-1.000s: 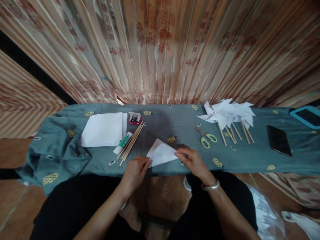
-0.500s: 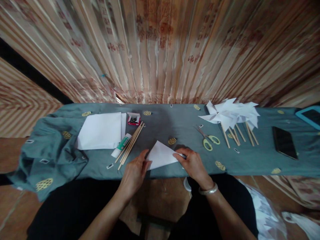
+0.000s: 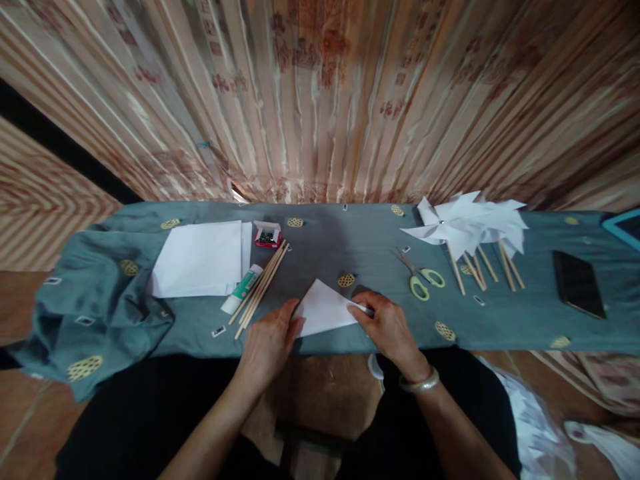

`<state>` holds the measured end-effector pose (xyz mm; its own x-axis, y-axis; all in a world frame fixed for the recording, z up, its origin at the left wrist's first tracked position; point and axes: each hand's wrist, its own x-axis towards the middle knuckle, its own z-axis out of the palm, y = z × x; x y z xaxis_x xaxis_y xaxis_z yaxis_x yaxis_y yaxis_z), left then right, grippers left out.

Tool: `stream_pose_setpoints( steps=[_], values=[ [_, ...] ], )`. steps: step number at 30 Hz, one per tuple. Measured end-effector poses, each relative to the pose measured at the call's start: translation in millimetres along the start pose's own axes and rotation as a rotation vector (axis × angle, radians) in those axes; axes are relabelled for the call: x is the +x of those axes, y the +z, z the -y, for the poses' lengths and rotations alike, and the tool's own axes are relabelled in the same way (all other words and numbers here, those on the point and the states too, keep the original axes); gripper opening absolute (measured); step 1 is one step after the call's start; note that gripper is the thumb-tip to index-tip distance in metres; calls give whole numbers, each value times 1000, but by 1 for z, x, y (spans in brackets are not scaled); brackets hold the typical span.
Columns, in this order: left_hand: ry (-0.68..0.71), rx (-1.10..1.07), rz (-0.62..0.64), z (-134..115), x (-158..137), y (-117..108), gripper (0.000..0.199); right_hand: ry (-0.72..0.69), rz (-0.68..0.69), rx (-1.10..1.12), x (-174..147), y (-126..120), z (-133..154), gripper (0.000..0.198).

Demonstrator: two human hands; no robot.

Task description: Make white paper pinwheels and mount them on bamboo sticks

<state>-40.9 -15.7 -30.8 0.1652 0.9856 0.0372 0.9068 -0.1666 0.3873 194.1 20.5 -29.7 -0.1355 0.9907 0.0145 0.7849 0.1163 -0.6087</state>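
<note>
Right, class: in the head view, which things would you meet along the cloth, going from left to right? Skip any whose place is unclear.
Paper stack, red box, folded paper, scissors, paper pinwheels, dark phone.

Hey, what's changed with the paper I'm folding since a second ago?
The folded paper's upper flap moved away from you, now covering the layer beneath up to the peak. Nothing was newly grasped or released: left hand and right hand still hold it. Scissors stayed put.
</note>
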Motion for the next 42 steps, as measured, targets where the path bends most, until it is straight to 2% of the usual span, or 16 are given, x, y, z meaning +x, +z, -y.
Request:
stream_pose_setpoints(
  steps=[4, 6, 8, 10, 13, 16, 25, 30, 42],
  values=[
    [151, 72, -172, -10, 1, -7, 31, -15, 19, 28, 1, -2, 0, 9],
    [261, 57, -215, -21, -1, -4, 35, -24, 16, 30, 1, -2, 0, 8],
    [371, 25, -174, -34, -5, 6, 41, -34, -3, 22, 1, -1, -1, 8],
    [414, 6, -110, -43, -9, 20, 49, -47, -18, 13, 1, 0, -1, 9],
    [422, 6, -51, -47, -13, 36, 63, -58, -21, 5, 1, 0, -1, 10],
    [415, 20, -35, -42, -13, 42, 68, -45, -12, 4, 1, 0, -1, 8],
    [393, 17, 2, -37, -14, 46, 74, -29, -16, -6, 1, -1, -1, 7],
    [394, 21, -3, -37, -14, 46, 76, -56, -23, 1, 0, 0, -1, 8],
    [417, 63, -24, -37, -12, 44, 75, -23, -24, -18, 0, 2, -2, 8]
  ],
)
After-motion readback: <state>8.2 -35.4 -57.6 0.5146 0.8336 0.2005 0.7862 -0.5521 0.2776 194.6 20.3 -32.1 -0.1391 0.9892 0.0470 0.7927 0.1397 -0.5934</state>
